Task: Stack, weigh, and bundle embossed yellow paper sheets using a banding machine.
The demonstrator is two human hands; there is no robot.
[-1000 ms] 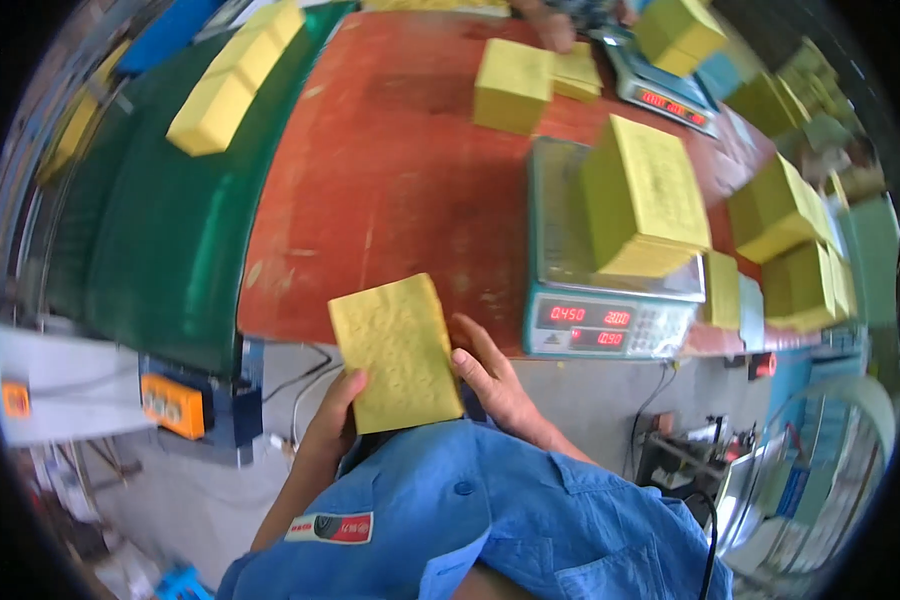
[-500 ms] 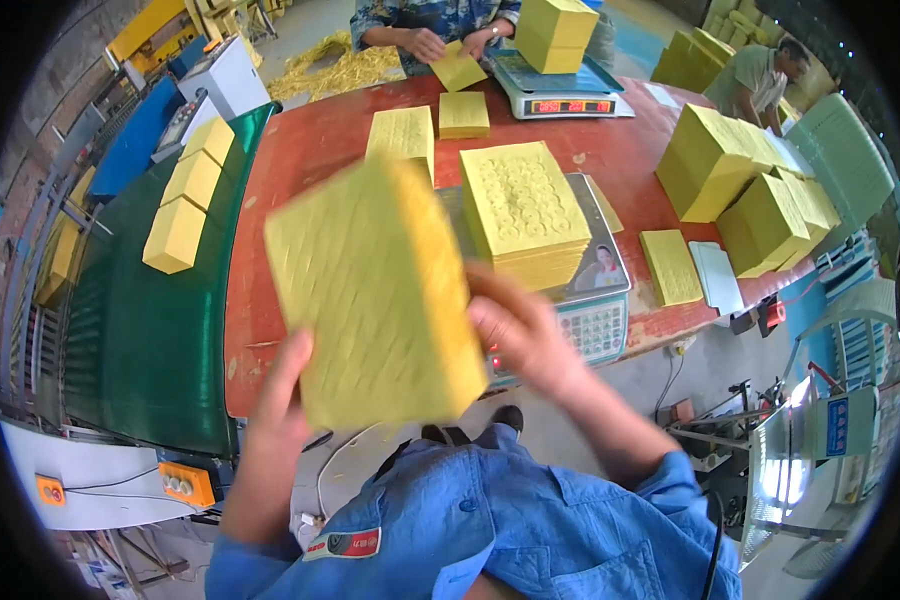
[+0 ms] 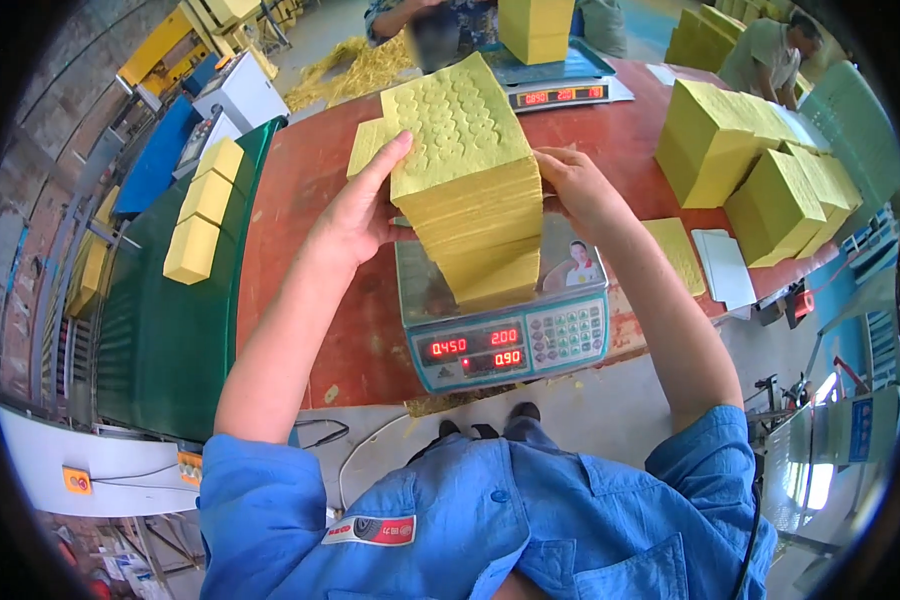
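Note:
A tall stack of yellow paper [image 3: 475, 190], its top sheet pressed with rows of round coin-like marks, stands over the pan of a teal and white counter scale [image 3: 515, 350]. My left hand [image 3: 365, 205] grips the upper part from the left, thumb near the top edge. From the right, my right hand [image 3: 578, 185] presses on the upper stack, some fingers hidden behind it. The upper part juts toward me over the narrower lower part; whether it fully rests there I cannot tell. Red digits glow on the scale's front.
A smaller yellow stack [image 3: 367, 148] is behind my left hand. Across the red table [image 3: 315, 200] are a second scale [image 3: 570, 92] and a person. Large yellow stacks [image 3: 705, 145] stand at right. A green conveyor belt [image 3: 155, 340] carries yellow blocks [image 3: 192, 248] at left.
The yellow paper bundle has moved away from me, from in front of my body onto or just over the stack on the scale. My hands now flank it, and its coin-marked face is up.

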